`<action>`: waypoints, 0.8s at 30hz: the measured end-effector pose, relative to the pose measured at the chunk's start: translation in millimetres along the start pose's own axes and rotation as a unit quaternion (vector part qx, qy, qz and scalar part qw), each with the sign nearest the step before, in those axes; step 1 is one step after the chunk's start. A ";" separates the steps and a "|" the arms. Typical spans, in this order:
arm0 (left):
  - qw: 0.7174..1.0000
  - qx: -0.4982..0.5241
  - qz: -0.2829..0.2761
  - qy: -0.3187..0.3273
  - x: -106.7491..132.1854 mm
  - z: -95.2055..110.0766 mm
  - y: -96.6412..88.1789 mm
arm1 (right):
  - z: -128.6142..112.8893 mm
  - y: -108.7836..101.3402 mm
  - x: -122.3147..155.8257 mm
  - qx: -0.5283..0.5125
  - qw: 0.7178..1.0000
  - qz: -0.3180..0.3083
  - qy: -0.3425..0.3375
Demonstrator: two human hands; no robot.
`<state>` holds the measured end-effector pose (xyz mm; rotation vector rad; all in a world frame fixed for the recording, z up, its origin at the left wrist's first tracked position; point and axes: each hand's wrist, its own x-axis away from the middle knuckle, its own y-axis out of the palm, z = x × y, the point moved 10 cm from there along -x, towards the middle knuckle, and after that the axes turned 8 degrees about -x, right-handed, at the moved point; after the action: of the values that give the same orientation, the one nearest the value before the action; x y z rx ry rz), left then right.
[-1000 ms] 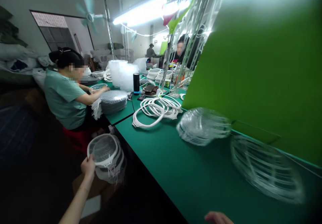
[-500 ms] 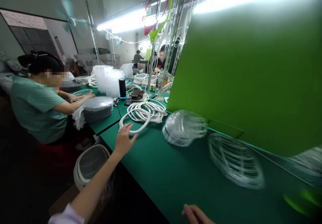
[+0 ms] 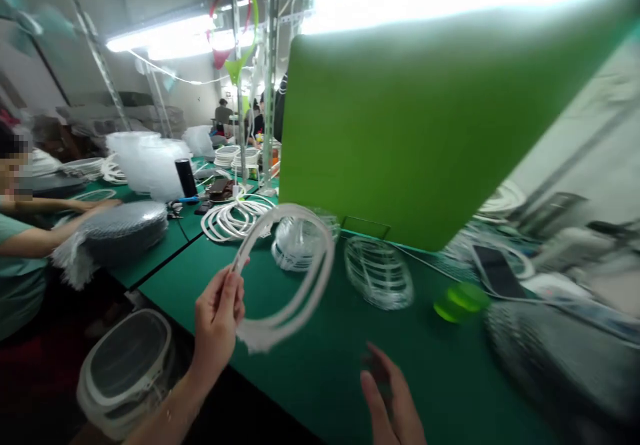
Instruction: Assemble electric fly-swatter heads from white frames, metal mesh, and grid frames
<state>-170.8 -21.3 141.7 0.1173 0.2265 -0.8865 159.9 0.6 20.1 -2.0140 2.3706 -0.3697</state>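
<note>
One co-worker (image 3: 20, 265) far left, arms over the green table (image 3: 320, 378). Beside the table, one stack of mesh-covered frames (image 3: 125, 358), at least two rims showing. On top: one grey net bundle (image 3: 127, 231), one black can (image 3: 186, 177).

Left hand (image 3: 217, 311): thumb and fingers pinching a white ring (image 3: 327, 248) above the table — outline doubled and blurred, can't tell if one or two. Behind: one pile of white hoops (image 3: 235, 221), too tangled to count. Past the ring, two clear slatted bundles (image 3: 373, 275); one green panel (image 3: 400, 131) behind.

Right hand (image 3: 397, 408): thumb and fingers spread apart over the table. Then one green roll (image 3: 460, 301), one phone (image 3: 497, 268), one grey net heap (image 3: 565, 358).
</note>
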 end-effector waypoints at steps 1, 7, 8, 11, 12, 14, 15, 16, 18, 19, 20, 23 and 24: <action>0.995 0.070 -0.028 -0.069 16.0 -14.1 16.0 | -4.7 -6.0 -3.8 -0.009 1.000 0.016 0.004; 0.894 0.199 -0.090 -0.391 90.4 -108.5 81.9 | -16.3 -17.2 -9.0 0.016 0.998 -0.044 -0.053; 0.887 0.186 -0.071 -0.416 94.9 -120.0 80.2 | -16.6 -20.9 -7.8 0.023 0.997 -0.042 -0.068; 0.893 0.133 -0.017 -0.430 92.6 -139.4 63.8 | -9.0 -42.6 -9.5 0.035 0.996 -0.014 -0.076; 0.900 0.115 -0.009 -0.419 88.5 -142.3 57.5 | -3.4 -53.9 -11.9 0.034 0.997 -0.002 -0.066; 0.917 0.069 -0.009 -0.392 79.3 -146.4 44.8 | 9.8 -81.1 -16.9 0.042 0.998 0.020 -0.040; 0.927 0.031 -0.014 -0.373 74.5 -147.6 37.9 | 16.1 -95.7 -19.0 0.063 0.997 0.027 -0.027; 0.939 -0.024 -0.018 -0.343 68.7 -146.7 29.9 | 21.3 -111.3 -20.7 0.097 0.994 0.037 -0.016; 0.956 -0.174 -0.025 -0.235 55.2 -133.6 16.1 | 22.9 -146.4 -24.2 0.200 0.976 0.084 -0.010; 0.955 -0.241 -0.030 -0.170 50.6 -122.8 13.8 | 17.7 -165.1 -26.8 0.254 0.959 0.122 -0.018; 0.949 -0.292 -0.039 -0.109 48.9 -111.8 15.0 | 8.6 -183.3 -30.6 0.298 0.939 0.167 -0.035; 0.939 -0.334 -0.080 0.008 56.4 -84.2 29.4 | -28.4 -224.4 -53.5 0.370 0.878 0.275 -0.130; 0.940 -0.329 -0.089 0.031 60.7 -76.0 34.4 | -36.7 -233.9 -66.4 0.387 0.862 0.290 -0.151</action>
<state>-118.2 -30.7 53.4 -0.5074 0.5883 -0.9457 393.0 37.6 89.3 -0.8873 2.0041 -0.7501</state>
